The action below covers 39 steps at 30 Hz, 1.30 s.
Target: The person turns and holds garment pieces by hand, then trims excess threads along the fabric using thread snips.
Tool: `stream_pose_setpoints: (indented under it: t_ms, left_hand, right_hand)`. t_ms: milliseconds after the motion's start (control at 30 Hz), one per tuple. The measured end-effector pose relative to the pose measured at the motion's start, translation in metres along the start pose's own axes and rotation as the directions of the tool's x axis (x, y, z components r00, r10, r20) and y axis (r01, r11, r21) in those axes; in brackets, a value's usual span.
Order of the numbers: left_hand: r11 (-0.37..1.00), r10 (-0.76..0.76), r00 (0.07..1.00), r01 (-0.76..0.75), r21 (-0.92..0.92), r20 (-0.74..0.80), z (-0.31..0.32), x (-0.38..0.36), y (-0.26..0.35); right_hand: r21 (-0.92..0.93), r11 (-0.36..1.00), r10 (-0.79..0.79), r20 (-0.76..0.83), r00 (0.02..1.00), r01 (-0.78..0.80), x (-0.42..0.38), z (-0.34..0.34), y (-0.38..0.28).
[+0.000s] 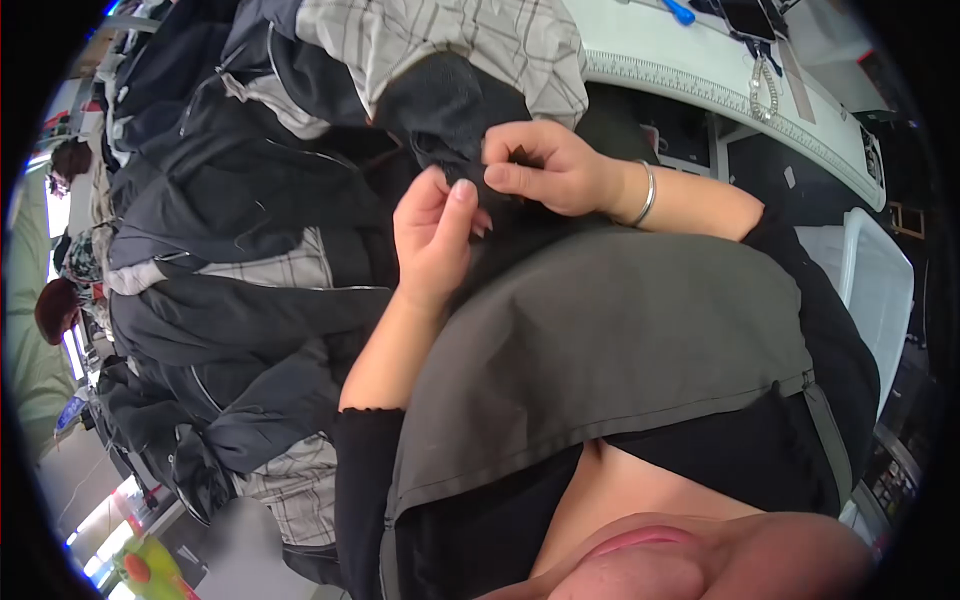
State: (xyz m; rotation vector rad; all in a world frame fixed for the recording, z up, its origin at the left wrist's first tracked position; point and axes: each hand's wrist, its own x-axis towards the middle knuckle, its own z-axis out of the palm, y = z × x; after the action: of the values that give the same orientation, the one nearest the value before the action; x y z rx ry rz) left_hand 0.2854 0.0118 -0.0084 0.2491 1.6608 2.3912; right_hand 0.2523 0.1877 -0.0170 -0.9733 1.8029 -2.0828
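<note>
My left hand [432, 238] is closed in a pinch on the edge of a dark garment [440, 100], thumb uppermost. Close beside it, my right hand [555, 168], with a silver bangle at the wrist, has its fingers curled and its thumb pressed in on the same dark cloth. Between the two hands the fabric is bunched, and its details are too dark to make out. Grey plaid cloth [545, 50] surrounds the dark part at the top. A dark grey apron [640, 320] covers my front just below the hands.
Dark jackets with plaid parts [240, 330] are heaped along the left. A white table [660, 50] with a measuring tape along its edge stands at upper right, bearing a phone [748, 18], a chain [765, 85] and a blue object [679, 10]. A translucent plastic bin [880, 290] is at right.
</note>
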Motion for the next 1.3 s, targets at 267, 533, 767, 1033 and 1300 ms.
stream_pose_setpoints:
  t_ms: [267, 533, 767, 1033, 1300]
  left_hand:
    - [0.687, 0.128, 0.991, -0.12, 0.716, 0.044, -0.007, 0.004, 0.019]
    - [0.851, -0.286, 0.958, 0.24, 0.466, 0.027, -0.017, 0.011, 0.024]
    - [0.983, -0.104, 0.988, 0.085, 0.16, 0.118, -0.012, 0.004, -0.003]
    - [0.982, -0.003, 0.995, -0.016, -0.189, -0.097, -0.011, 0.003, -0.01]
    - [0.984, 0.044, 0.992, -0.064, -0.164, -0.12, -0.019, 0.009, -0.01]
  right_hand:
    - [-0.311, 0.923, -0.203, 0.101, 0.974, 0.225, -0.002, 0.002, 0.007]
    - [-0.463, 0.801, -0.328, 0.192, 0.925, 0.38, -0.002, 0.004, 0.005]
    - [-0.517, 0.772, -0.403, 0.05, 0.914, 0.369, 0.013, 0.002, -0.019]
    - [-0.453, 0.891, -0.041, -0.003, 0.999, 0.035, 0.018, -0.02, -0.015]
    - [-0.248, 0.968, 0.02, -0.052, 0.998, -0.032, -0.001, -0.017, 0.006]
